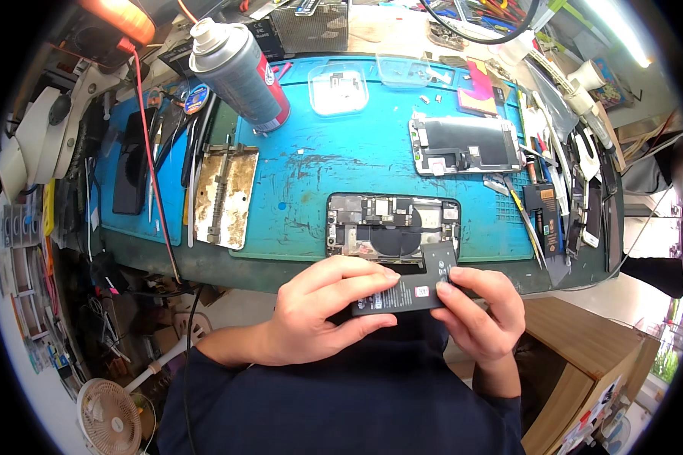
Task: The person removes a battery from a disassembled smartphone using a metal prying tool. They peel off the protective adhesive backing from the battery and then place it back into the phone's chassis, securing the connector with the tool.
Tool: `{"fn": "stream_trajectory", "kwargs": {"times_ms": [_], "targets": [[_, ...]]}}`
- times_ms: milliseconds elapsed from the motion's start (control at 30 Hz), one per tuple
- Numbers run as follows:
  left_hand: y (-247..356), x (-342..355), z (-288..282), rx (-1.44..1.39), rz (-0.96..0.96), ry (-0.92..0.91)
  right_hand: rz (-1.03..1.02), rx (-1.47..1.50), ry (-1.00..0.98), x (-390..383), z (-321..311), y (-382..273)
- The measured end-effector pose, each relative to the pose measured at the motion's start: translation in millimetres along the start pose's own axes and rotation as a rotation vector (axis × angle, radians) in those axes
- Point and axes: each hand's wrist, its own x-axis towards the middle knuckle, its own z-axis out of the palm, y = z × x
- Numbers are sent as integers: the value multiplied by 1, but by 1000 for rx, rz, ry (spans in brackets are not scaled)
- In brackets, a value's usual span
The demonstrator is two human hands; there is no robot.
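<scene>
Between both hands, just off the table's near edge, is a black L-shaped phone battery (pixel 410 294) with pale print and a small pink-and-white square on it. My left hand (pixel 319 307) grips its left end, thumb below and fingers above. Its right part is pinched by the thumb and fingers of my right hand (pixel 482 309). Directly beyond lies an opened phone body (pixel 393 227) on the blue mat, circuit board and round black coil showing. The battery and fingers cover part of its near edge. A detached phone screen (pixel 467 144) rests face down farther right.
On the blue work mat (pixel 303 174) stand a spray can (pixel 239 76) and a clear plastic tray (pixel 338 89) of small parts. A metal holding fixture (pixel 224 197) and a dark phone (pixel 135 163) lie left. Tools and another battery (pixel 542 216) crowd the right. A wooden cabinet (pixel 584 334) stands lower right.
</scene>
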Motion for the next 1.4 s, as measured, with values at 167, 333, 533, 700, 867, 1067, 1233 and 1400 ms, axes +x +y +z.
{"fn": "stream_trajectory", "kwargs": {"times_ms": [167,333,533,700,867,1067,1233,1400], "targets": [[-4,5,-1,104,35,13,38,-75,40,-5,10,-3],[0,4,-2,104,1,31,41,-88,66,-14,16,-4],[-1,2,1,112,77,130,807,1034,353,-15,12,-24],[1,3,5,168,97,136,894,992,281,-7,10,-24],[0,-2,5,195,119,109,894,902,240,-8,7,-24],[0,-4,4,188,128,57,929,799,147,-5,0,-25],[-1,-4,3,176,144,38,972,802,94,-1,-6,-25],[-5,-7,1,141,127,9,1078,935,82,-4,-8,-23]]}}
